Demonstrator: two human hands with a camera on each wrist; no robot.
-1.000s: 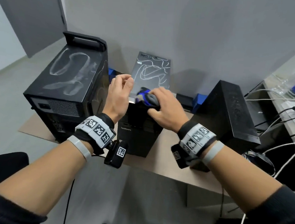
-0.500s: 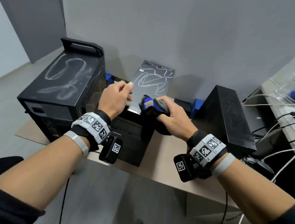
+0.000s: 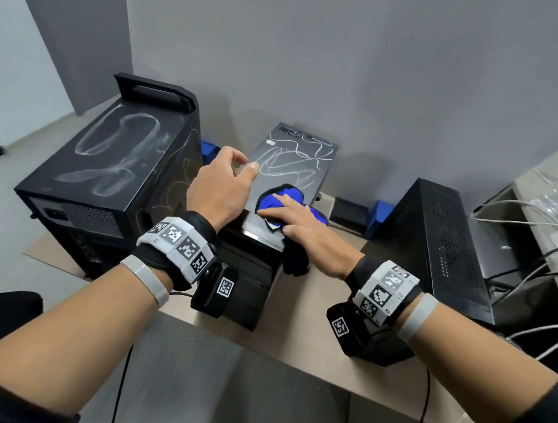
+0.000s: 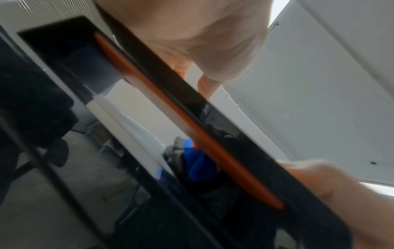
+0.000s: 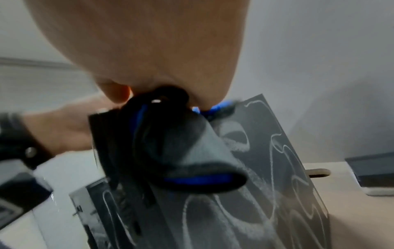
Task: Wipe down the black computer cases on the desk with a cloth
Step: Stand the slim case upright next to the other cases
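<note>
Three black computer cases stand on the desk: a big one [image 3: 107,171] on the left with white smears on top, a slim middle case [image 3: 295,156] [image 5: 266,193] with white scribbles, and a third [image 3: 442,244] on the right. A blue and black cloth [image 3: 282,198] [image 5: 192,151] [image 4: 198,163] lies on the near end of the middle case's top, one part hanging over the edge. My right hand [image 3: 284,208] presses flat on it with straight fingers. My left hand [image 3: 241,163] curls over the middle case's left edge, thumb on top.
The beige desk [image 3: 293,352] ends close in front of me. White and black cables [image 3: 537,225] trail over a second desk on the right. Blue blocks [image 3: 376,212] and a small black box [image 3: 348,210] sit behind the cases by the grey wall.
My right hand has gone from clutching the bunched cloth to spreading it flat on the middle case's top. My left hand has moved a little farther along the case's left edge.
</note>
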